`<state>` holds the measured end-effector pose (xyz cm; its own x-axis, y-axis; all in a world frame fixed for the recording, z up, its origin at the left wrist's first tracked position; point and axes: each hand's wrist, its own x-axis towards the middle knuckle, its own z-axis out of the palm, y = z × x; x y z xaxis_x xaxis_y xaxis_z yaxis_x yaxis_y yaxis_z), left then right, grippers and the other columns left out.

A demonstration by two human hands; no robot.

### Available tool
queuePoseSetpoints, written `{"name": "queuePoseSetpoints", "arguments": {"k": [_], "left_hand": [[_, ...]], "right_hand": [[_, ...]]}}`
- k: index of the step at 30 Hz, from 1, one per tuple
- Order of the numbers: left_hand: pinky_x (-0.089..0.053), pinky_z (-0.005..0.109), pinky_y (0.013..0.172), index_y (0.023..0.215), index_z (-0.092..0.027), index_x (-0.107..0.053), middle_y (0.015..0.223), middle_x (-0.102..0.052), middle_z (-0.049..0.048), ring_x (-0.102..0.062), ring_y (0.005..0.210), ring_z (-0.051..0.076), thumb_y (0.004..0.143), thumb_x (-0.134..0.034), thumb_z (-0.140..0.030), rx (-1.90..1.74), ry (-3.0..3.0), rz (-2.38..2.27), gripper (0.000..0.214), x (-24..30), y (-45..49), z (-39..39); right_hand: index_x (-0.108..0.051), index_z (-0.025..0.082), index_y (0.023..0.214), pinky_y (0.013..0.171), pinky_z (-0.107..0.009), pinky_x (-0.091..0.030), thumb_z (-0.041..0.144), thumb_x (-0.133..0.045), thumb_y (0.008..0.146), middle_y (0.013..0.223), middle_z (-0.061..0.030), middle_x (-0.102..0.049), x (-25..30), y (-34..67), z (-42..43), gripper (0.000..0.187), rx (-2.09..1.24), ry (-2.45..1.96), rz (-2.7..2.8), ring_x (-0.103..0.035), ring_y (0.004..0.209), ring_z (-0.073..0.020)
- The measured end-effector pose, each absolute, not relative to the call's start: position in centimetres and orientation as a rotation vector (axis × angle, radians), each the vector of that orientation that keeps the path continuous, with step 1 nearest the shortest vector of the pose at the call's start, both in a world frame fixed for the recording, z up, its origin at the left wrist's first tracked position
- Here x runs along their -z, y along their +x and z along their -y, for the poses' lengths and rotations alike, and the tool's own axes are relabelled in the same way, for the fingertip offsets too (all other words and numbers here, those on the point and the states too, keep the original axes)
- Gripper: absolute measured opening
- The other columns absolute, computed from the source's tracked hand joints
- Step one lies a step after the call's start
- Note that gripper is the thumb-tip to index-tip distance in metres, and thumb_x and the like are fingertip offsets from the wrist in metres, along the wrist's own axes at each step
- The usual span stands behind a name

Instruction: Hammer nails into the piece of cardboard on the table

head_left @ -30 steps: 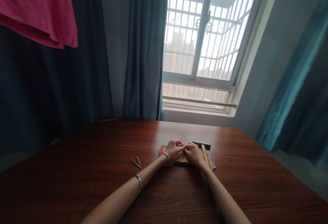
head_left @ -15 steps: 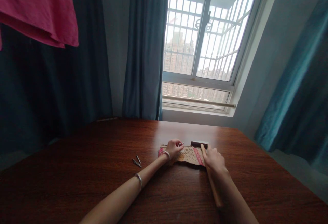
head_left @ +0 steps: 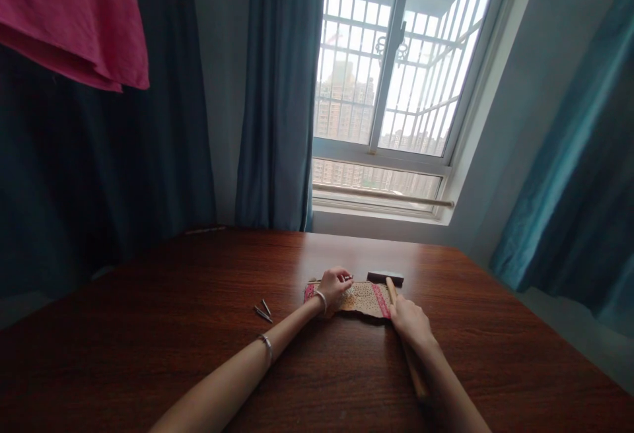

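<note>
Right hand (head_left: 412, 321): fingers wrapped round hammer (head_left: 385, 279), head at 11 o'clock. Left hand (head_left: 333, 288): fingertips pinching metallic piece (head_left: 349, 278) near spotted panel's (head_left: 364, 299) 12 o'clock edge. Wooden tabletop (head_left: 495, 340) extends toward 3 o'clock.

One flat tan strip (head_left: 361, 294), dark-dotted, pink-banded; one black-headed hammer (head_left: 382, 278), tan wooden handle (head_left: 415, 377); one reddish-brown table (head_left: 317, 380), wood-grained; blue fabric curtain (head_left: 277, 90); plain pink cloth (head_left: 74, 17).

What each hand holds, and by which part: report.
Right hand: hammer, by the handle near its head. Left hand: small object, held part too small to tell.
</note>
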<state>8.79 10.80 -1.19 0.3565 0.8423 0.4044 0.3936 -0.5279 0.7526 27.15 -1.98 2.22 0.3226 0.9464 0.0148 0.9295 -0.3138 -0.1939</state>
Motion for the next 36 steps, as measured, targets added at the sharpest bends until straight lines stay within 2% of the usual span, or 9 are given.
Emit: {"name": "queuePoseSetpoints", "arguments": {"k": [9,17,22,25,28,30,33,36], "left_hand": [[-0.041,0.022,0.060,0.072,-0.015,-0.066,0.068,-0.062,0.0019,-0.053,0.062,0.012,0.067,-0.059,-0.031,-1.085,2.097,-1.039,0.018,1.3,8.8,-11.1],[-0.042,0.022,0.061,0.073,-0.014,-0.067,0.070,-0.063,0.0028,-0.054,0.064,0.013,0.065,-0.060,-0.031,-1.032,2.072,-1.034,0.020,1.0,8.8,-10.9],[-0.042,0.023,0.062,0.074,-0.014,-0.067,0.071,-0.064,0.0037,-0.056,0.065,0.014,0.065,-0.059,-0.033,-1.021,2.049,-1.030,0.023,1.2,8.8,-11.0],[-0.042,0.023,0.062,0.075,-0.013,-0.067,0.072,-0.065,0.0038,-0.056,0.066,0.014,0.066,-0.059,-0.034,-1.014,2.063,-1.027,0.024,1.5,8.9,-11.2],[-0.042,0.022,0.061,0.075,-0.013,-0.067,0.072,-0.065,0.0039,-0.056,0.065,0.014,0.066,-0.058,-0.034,-1.029,2.083,-1.020,0.024,1.8,8.9,-11.4],[-0.041,0.022,0.061,0.075,-0.013,-0.067,0.072,-0.065,0.0037,-0.055,0.065,0.014,0.066,-0.058,-0.034,-1.034,2.093,-1.012,0.024,1.9,8.9,-11.5],[-0.041,0.022,0.061,0.076,-0.013,-0.067,0.071,-0.064,0.0036,-0.055,0.065,0.014,0.067,-0.057,-0.034,-1.027,2.093,-0.998,0.025,2.0,8.9,-11.6],[-0.041,0.022,0.060,0.077,-0.013,-0.067,0.072,-0.064,0.0035,-0.055,0.066,0.014,0.067,-0.057,-0.034,-1.010,2.084,-1.012,0.026,2.0,8.9,-11.6]], "right_hand": [[-0.048,0.016,0.117,0.069,-0.039,-0.042,0.027,-0.033,0.082,0.095,-0.0178,-0.063,-2.2,27.1,2.0,0.040,-0.181,-2.410,1.731,-0.061,0.085,-0.0300],[-0.044,0.018,0.122,0.070,-0.038,-0.042,0.027,-0.033,0.083,0.095,-0.0166,-0.063,-2.2,27.0,2.1,0.042,-0.181,-2.415,1.731,-0.061,0.085,-0.0286],[-0.048,0.017,0.118,0.069,-0.037,-0.042,0.025,-0.033,0.082,0.093,-0.0171,-0.063,-2.0,27.1,2.0,0.040,-0.171,-2.368,1.720,-0.061,0.083,-0.0286],[-0.055,0.017,0.108,0.066,-0.030,-0.041,0.021,-0.032,0.081,0.086,-0.0139,-0.064,-1.8,27.5,1.5,0.036,-0.199,-2.199,1.694,-0.061,0.079,-0.0246],[-0.061,0.016,0.092,0.053,-0.024,-0.040,0.026,-0.038,0.079,0.066,-0.0074,-0.061,-2.1,27.9,0.9,0.028,-0.379,-1.990,1.552,-0.059,0.062,-0.0189],[-0.058,0.015,0.092,0.040,-0.023,-0.034,0.032,-0.042,0.077,0.054,-0.0005,-0.051,-2.7,27.9,0.7,0.028,-0.604,-1.816,1.352,-0.050,0.043,-0.0136],[-0.053,0.016,0.096,0.029,-0.019,-0.024,0.039,-0.055,0.069,0.055,0.0057,-0.042,-4.2,27.5,1.0,0.035,-0.941,-1.433,1.108,-0.033,0.031,-0.0056],[-0.053,0.017,0.080,0.026,-0.016,-0.021,0.042,-0.064,0.063,0.061,0.0053,-0.044,-5.7,26.8,2.1,0.032,-1.195,-1.141,1.039,-0.028,0.032,-0.0011]]}}
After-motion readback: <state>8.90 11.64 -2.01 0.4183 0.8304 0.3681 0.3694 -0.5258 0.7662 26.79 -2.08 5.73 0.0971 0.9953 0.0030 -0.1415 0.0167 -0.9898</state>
